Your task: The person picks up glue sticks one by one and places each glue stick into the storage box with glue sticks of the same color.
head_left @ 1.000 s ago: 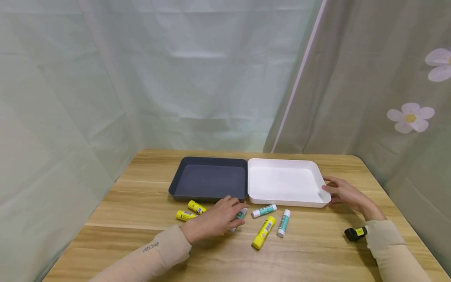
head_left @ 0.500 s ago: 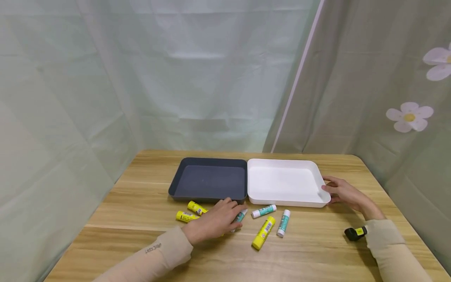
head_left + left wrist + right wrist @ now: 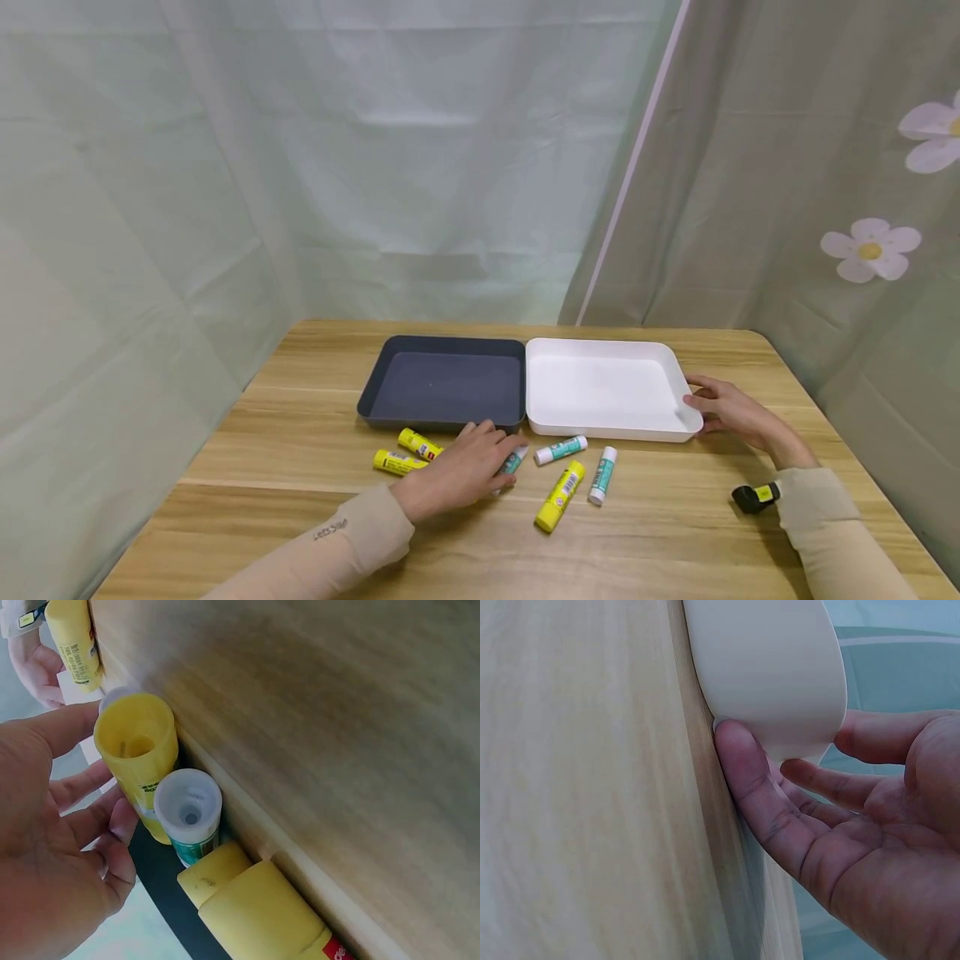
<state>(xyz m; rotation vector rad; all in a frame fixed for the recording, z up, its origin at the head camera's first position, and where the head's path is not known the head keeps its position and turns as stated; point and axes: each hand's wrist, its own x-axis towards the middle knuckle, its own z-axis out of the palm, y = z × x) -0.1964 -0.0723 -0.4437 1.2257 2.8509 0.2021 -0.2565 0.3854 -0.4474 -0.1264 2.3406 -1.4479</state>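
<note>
My left hand [image 3: 465, 471] reaches over the glue sticks before the trays. Its thumb and index finger pinch a teal-and-white glue stick [image 3: 513, 460], which is partly covered. In the left wrist view its white end [image 3: 114, 696] shows by the thumb, behind an upright-looking yellow glue stick [image 3: 139, 761]. Another teal-and-white glue stick [image 3: 190, 814] lies beside that; the palm hides both from the head camera. My right hand [image 3: 738, 419] grips the right end of the white tray [image 3: 611, 434], thumb at the rim and a finger low against the outer wall [image 3: 769, 682].
A dark grey tray [image 3: 442, 421] adjoins the white one. Two yellow glue sticks, one at the back [image 3: 420, 443], lie left of my left hand. Right of it are a yellow glue stick [image 3: 560, 497] and two teal-and-white ones, including the rightmost glue stick [image 3: 602, 477]. Curtains surround the wooden table [image 3: 300, 400].
The pinched teal-and-white glue stick has turned and shifted slightly under my left fingers, with the hand moving only a little. My right hand stays on the white tray.
</note>
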